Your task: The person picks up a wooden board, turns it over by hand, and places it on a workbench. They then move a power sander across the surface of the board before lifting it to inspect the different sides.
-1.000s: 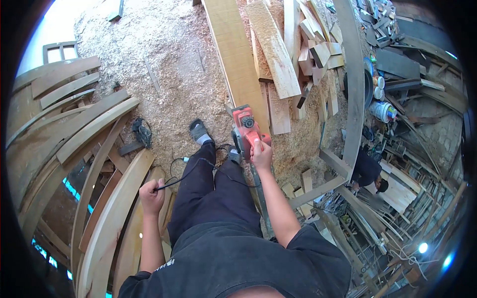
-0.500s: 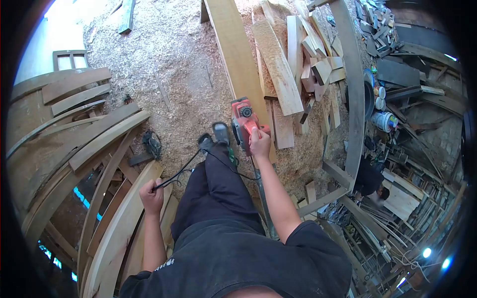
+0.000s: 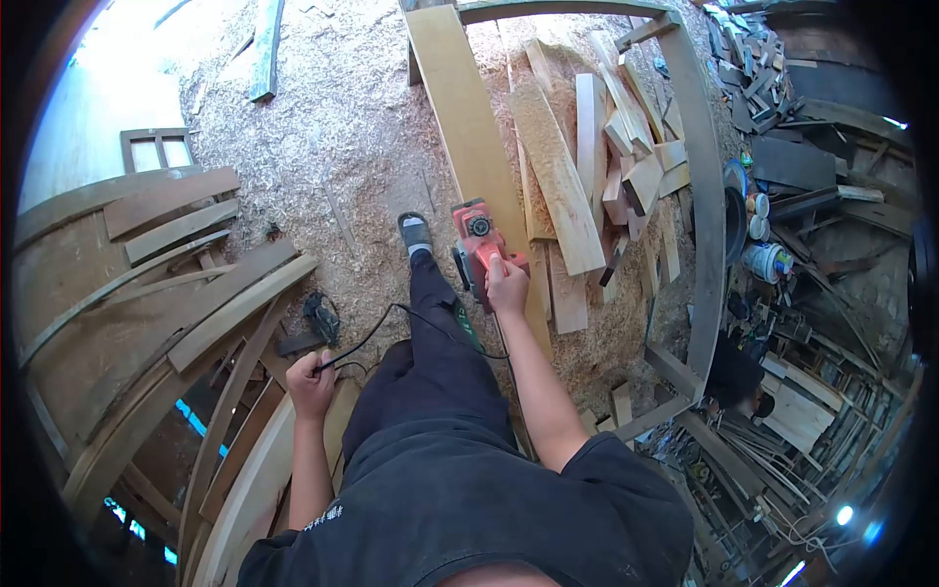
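My right hand (image 3: 507, 286) is wrapped round the handle of a red electric planer (image 3: 477, 231). The planer rests on a long, smooth wooden board (image 3: 460, 108) that stretches away in front of me. My left hand (image 3: 311, 383) is closed on a black power cord (image 3: 377, 325), held out to the left of my legs. The cord loops across my thighs toward the planer's rear. Whether the planer's motor runs cannot be seen.
Curved timbers (image 3: 245, 308) are stacked on the left. Loose planks and offcuts (image 3: 558, 176) lie right of the board, inside a wooden frame (image 3: 706, 196). Buckets (image 3: 766, 262) stand farther right, near another person (image 3: 736, 377). Wood shavings (image 3: 323, 147) cover the floor.
One sandalled foot has stepped forward along the board; the other foot is now out of sight. My left hand has moved slightly down and right with the cord. The planer stays on the board.
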A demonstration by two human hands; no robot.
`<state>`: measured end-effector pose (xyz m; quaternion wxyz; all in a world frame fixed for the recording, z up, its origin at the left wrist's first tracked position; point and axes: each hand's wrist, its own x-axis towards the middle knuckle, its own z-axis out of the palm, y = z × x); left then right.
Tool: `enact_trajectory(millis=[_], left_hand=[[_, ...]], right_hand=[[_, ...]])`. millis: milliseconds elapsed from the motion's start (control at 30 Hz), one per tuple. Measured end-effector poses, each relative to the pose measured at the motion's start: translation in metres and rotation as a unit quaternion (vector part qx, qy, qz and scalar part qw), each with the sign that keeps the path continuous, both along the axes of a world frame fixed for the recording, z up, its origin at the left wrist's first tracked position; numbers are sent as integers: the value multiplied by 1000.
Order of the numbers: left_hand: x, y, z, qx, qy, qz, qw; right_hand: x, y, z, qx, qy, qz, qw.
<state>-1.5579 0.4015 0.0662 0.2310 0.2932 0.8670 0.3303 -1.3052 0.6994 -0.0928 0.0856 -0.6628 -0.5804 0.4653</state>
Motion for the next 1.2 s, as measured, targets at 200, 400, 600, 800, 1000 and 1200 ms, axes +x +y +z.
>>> enact_trajectory(millis=[200, 400, 600, 800, 1000, 1200], left_hand=[[-47, 55, 1, -4, -2, -3, 1000], [-84, 95, 0, -21, 23, 10, 999], [-113, 124, 9, -11, 27, 6, 1000], [-143, 148, 11, -2, 33, 23, 999], [-176, 183, 5, 9, 13, 28, 999], [-222, 230, 8, 7, 4, 17, 1000]], right_hand=[[-43, 35, 1, 12, -8, 6, 1000], [-87, 72, -4, 36, 3, 9, 999], [-127, 99, -16, 77, 10, 0, 997], [-162, 129, -16, 79, 13, 4, 997], [-200, 160, -21, 79, 10, -3, 997], [-246, 199, -18, 78, 20, -2, 997]])
